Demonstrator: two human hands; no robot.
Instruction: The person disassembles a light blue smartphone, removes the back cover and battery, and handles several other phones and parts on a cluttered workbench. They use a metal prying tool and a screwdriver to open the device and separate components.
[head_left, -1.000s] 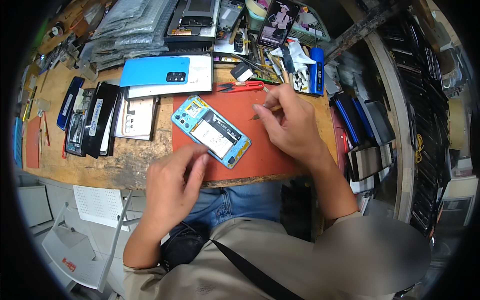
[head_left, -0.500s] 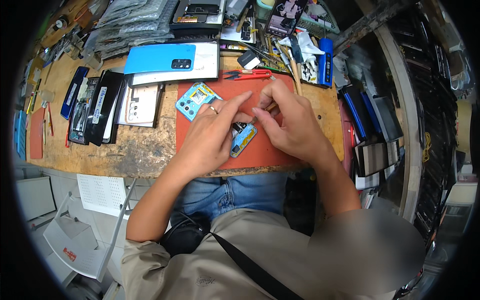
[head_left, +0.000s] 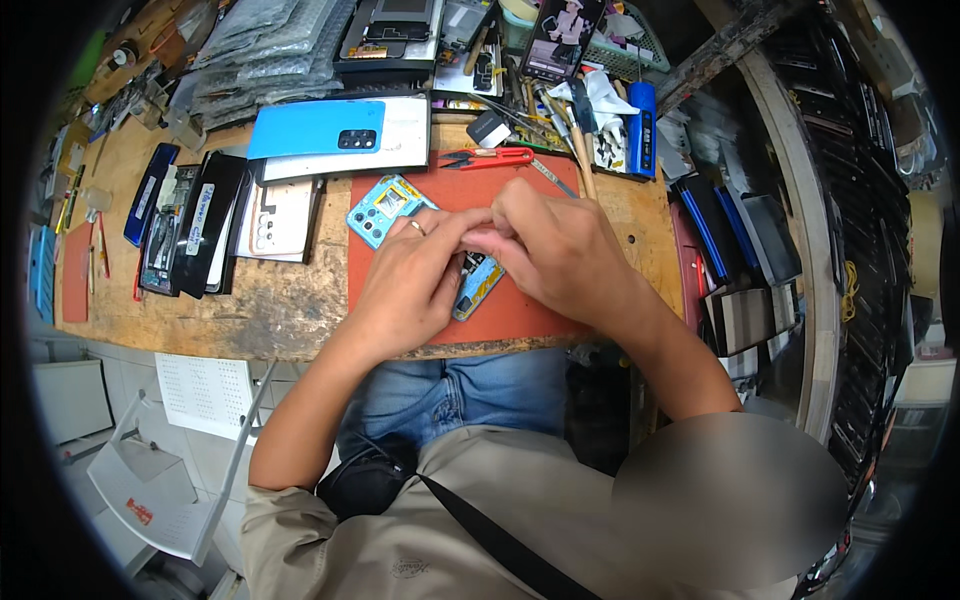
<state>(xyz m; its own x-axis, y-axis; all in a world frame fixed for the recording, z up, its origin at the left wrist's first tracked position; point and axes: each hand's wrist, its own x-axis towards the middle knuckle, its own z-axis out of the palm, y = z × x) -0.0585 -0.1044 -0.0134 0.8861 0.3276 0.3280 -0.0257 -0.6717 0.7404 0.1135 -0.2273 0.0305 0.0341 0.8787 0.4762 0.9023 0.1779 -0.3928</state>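
Note:
An opened light-blue phone [head_left: 367, 222] lies slantwise on the red mat [head_left: 520, 318], its camera end up left and inner parts exposed. My left hand [head_left: 405, 285] wraps over the phone's middle and grips it, covering much of it. Close above the phone, my right hand [head_left: 560, 255] is closed in a pinch, its fingertips meeting my left fingers. Whatever sits in that pinch is hidden. Beyond my hands, red-handled snips [head_left: 505, 157] lie at the mat's far edge, with a thin metal strip [head_left: 553, 178] beside them.
At the back left, a blue phone back cover [head_left: 300, 128] rests on a white box. Opened phones and a black panel [head_left: 205, 225] stand left of the mat. Bubble-wrapped packs [head_left: 265, 60] are stacked behind; hand tools and a blue device [head_left: 642, 130] crowd the back right.
My right hand has shifted left and now touches my left fingers. My left index finger, stretched forward earlier, has bent toward the right hand. The metal strip beside the snips shows more now.

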